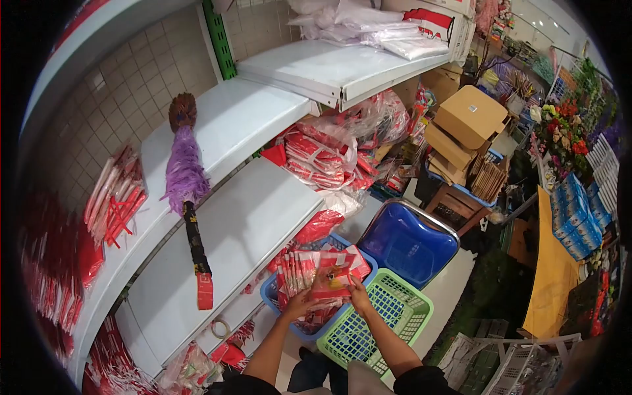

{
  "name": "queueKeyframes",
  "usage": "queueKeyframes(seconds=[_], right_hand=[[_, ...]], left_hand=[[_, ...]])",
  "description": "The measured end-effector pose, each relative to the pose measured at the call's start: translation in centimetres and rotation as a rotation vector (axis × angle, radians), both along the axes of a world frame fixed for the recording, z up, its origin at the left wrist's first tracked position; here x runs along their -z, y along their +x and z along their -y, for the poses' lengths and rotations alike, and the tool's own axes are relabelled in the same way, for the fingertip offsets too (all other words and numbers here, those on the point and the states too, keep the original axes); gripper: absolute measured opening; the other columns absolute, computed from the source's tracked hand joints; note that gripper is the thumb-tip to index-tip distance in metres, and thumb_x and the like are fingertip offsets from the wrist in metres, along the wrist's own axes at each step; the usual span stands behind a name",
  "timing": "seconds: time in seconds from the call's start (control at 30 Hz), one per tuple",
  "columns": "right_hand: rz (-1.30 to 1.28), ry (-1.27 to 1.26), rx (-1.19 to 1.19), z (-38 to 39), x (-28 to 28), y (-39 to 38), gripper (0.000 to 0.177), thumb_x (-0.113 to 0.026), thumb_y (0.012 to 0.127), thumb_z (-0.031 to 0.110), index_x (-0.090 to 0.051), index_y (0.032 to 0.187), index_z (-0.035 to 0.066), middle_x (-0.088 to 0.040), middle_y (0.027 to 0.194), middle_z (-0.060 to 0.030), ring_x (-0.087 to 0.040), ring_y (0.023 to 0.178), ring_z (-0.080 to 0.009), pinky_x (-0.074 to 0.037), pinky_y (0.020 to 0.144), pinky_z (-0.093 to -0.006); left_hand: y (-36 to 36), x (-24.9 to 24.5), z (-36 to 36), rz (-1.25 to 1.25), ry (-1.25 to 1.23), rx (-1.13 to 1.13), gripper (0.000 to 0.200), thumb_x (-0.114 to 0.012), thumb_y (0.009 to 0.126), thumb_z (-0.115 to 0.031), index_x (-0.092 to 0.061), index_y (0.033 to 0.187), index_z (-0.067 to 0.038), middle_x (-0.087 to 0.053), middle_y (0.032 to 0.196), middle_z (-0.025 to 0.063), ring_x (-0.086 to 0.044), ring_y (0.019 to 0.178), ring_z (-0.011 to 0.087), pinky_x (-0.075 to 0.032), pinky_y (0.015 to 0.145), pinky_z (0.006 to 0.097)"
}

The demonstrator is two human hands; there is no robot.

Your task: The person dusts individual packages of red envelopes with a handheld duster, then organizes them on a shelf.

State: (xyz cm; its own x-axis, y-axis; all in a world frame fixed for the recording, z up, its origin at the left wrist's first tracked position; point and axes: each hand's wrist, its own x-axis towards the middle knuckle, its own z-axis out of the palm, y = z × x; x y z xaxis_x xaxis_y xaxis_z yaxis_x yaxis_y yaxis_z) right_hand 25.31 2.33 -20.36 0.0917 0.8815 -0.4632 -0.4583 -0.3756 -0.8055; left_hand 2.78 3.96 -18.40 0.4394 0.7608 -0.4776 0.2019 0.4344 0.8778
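- Presently, white shelf (257, 217): lower tier, mostly bare.
- Blue chair (408, 240): beyond the baskets.
- Green basket (401, 309): nothing visible inside; touching the blue basket's right side.
- Blue basket (271, 295): below the shelf's front edge, packed with red packets (296, 270).
- Feather duster (185, 172): lying across the shelf.
- Red bundle (332, 276): over the blue basket, left hand (299, 304) and right hand (359, 296) both closed on it; best kept level, so nothing fans out.

Beige tiled wall (125, 85) on the left, white metal shelves (263, 210) stepping out from it, pale floor (454, 280) near, blue chair (408, 240) beyond, cardboard boxes (467, 118) stacked far right.
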Motion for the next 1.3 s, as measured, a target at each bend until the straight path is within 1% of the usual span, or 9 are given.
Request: queueKeyframes(seconds=[0.1, 0.27, 0.37, 0.47, 0.67, 0.9, 1.0, 1.1, 1.3], right_hand=[[0.056, 0.013, -0.111, 0.0, -4.3, 2.5, 0.044, -0.043, 0.089, 0.006, -0.038, 0.133, 0.008, -0.058, 0.093, -0.0075, -0.056, 0.059, -0.0155, -0.047, 0.049, -0.0276], [0.12, 0.185, -0.246, -0.9, -14.5, 5.8, 0.037, -0.045, 0.086, 0.005, -0.052, 0.122, 0.007, -0.059, 0.099, -0.0046, -0.057, 0.068, -0.0125, -0.049, 0.055, -0.025], [0.138, 0.286, -0.365, -1.0, -21.5, 6.9, 0.037, -0.046, 0.084, 0.004, -0.053, 0.121, 0.003, -0.061, 0.101, -0.007, -0.056, 0.079, -0.0118, -0.048, 0.064, -0.0247], [0.039, 0.412, -0.437, -0.3, -28.1, 7.3, 0.034, -0.049, 0.08, 0.003, -0.057, 0.112, -0.005, -0.062, 0.104, -0.0081, -0.057, 0.09, -0.0122, -0.044, 0.082, -0.0215], [-0.053, 0.277, -0.58, -0.7, -30.9, 8.3, 0.041, -0.055, 0.069, -0.001, -0.057, 0.109, -0.008, -0.064, 0.094, -0.0118, -0.061, 0.073, -0.013, -0.051, 0.065, -0.0238], [0.161, 0.444, -0.73, -0.1, -36.6, 4.7, 0.027, -0.055, 0.079, 0.008, -0.058, 0.105, 0.0, -0.061, 0.089, -0.0018, -0.057, 0.078, -0.0056, -0.047, 0.066, -0.0193], [0.192, 0.551, -0.648, -0.7, -39.2, 1.2, 0.028, -0.051, 0.09, 0.025, -0.058, 0.105, 0.002, -0.059, 0.09, -0.0029, -0.056, 0.085, -0.0099, -0.048, 0.075, -0.0275], [0.294, 0.556, -0.481, -2.5, -40.3, -2.1, 0.032, -0.048, 0.091, 0.03, -0.058, 0.105, 0.003, -0.058, 0.084, -0.0025, -0.055, 0.079, -0.0103, -0.049, 0.07, -0.0276], [0.174, 0.578, -0.442, -5.7, -43.2, -11.6, 0.04, -0.049, 0.089, 0.042, -0.058, 0.096, 0.004, -0.058, 0.075, -0.0053, -0.057, 0.066, -0.0136, -0.051, 0.054, -0.0284]], left_hand=[[1.0, -3.7, 0.7, -0.13, 0.118, -0.017, 0.057, -0.062, 0.085, -0.027, -0.04, 0.132, -0.004, -0.052, 0.124, 0.0108, -0.055, 0.105, 0.0168, -0.046, 0.086, 0.0299], [1.9, -2.0, 0.6, -0.105, 0.087, 0.209, 0.082, -0.021, 0.087, -0.067, -0.032, 0.136, -0.002, -0.038, 0.136, 0.0167, -0.034, 0.128, 0.0254, -0.02, 0.108, 0.0359], [3.2, -2.4, 0.9, 0.541, -0.276, 0.124, 0.089, -0.015, 0.083, -0.072, -0.025, 0.139, -0.004, -0.035, 0.138, 0.0187, -0.03, 0.13, 0.0282, -0.02, 0.108, 0.0394], [4.6, -11.2, 2.5, 0.879, -0.398, -0.194, 0.09, -0.016, 0.081, -0.074, -0.025, 0.14, -0.006, -0.034, 0.138, 0.0189, -0.032, 0.129, 0.0298, -0.021, 0.108, 0.0439], [5.1, -25.4, 3.8, 1.219, -0.152, -0.216, 0.072, -0.029, 0.086, -0.062, -0.037, 0.13, -0.006, -0.045, 0.127, 0.0151, -0.047, 0.114, 0.0288, -0.036, 0.098, 0.0451], [0.6, -28.1, 5.2, 1.161, 0.079, -0.336, 0.058, -0.035, 0.088, -0.053, -0.043, 0.123, -0.007, -0.052, 0.12, 0.0121, -0.053, 0.106, 0.0274, -0.043, 0.091, 0.0451], [-2.8, -27.8, 6.1, 0.702, 0.577, -0.479, 0.053, -0.038, 0.089, -0.049, -0.046, 0.12, -0.008, -0.054, 0.116, 0.0108, -0.056, 0.102, 0.0268, -0.046, 0.088, 0.0451], [-7.5, -28.6, 7.0, 1.293, 0.027, -0.609, 0.044, -0.041, 0.088, -0.045, -0.053, 0.111, -0.009, -0.057, 0.111, 0.0116, -0.057, 0.1, 0.0276, -0.048, 0.086, 0.0472], [-13.9, -29.3, 10.3, 1.386, 0.29, -0.762, 0.051, -0.038, 0.089, -0.047, -0.048, 0.121, -0.008, -0.052, 0.121, 0.0128, -0.051, 0.11, 0.0308, -0.042, 0.092, 0.051]])
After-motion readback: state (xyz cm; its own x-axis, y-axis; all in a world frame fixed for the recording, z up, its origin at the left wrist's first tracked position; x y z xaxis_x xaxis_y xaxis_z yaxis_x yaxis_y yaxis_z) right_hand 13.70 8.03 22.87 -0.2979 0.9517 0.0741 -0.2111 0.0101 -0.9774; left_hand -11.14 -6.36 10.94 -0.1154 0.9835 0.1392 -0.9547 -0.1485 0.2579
